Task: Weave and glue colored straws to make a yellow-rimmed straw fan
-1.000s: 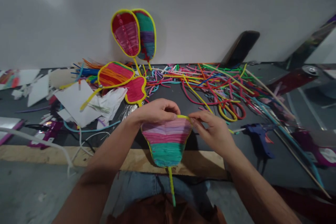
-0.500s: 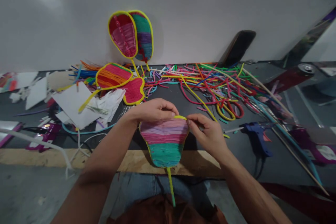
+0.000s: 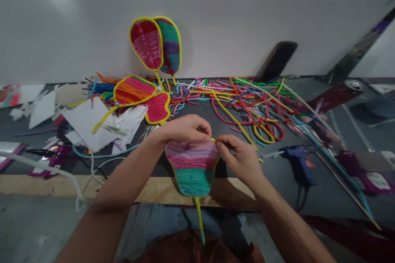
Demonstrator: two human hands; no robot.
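A paddle-shaped hand fan (image 3: 194, 168), striped lilac, pink and green, hangs before me with its yellow-green handle (image 3: 199, 218) pointing down. Along its top edge a short stretch of yellow pipe cleaner (image 3: 213, 140) shows between my hands. My left hand (image 3: 191, 128) is closed at the top edge, thumb and fingers pinching the yellow strand and the rim. My right hand (image 3: 239, 154) pinches the same strand at the upper right corner. The fingertips cover part of the rim.
Fans with yellow rims (image 3: 146, 43) lean on the white wall. Loose pipe cleaners (image 3: 216, 90) lie along the back, with scissors (image 3: 268, 131) in front. A blue glue gun (image 3: 299, 164) lies right, near a can (image 3: 339, 92). Paper scraps (image 3: 92, 125) and a white cable (image 3: 52, 166) are left.
My right hand has shifted slightly left, closer to my left hand, and less of the yellow strand shows between them. The view has tilted a little.
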